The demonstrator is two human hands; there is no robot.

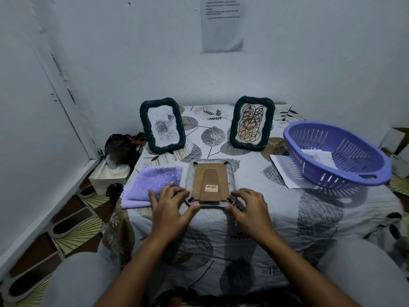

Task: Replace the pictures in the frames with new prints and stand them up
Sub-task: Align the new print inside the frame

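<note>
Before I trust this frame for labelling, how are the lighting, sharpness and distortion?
Head view: dim and bluish; wide-angle bending shows at the edges, where the wall line slants. The face-down frame and both hands, left and right, are fairly sharp; the barcode reads as bars only. The basket throws slotted shadows on the paper. The wall notice is illegible.

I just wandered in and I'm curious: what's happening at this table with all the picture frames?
A person is working on a clear frame lying face down, brown backing up. The left hand and right hand touch its near corners. Two dark green frames already stand behind it. A purple basket holding papers sits to the right, a folded purple cloth to the left.
</note>
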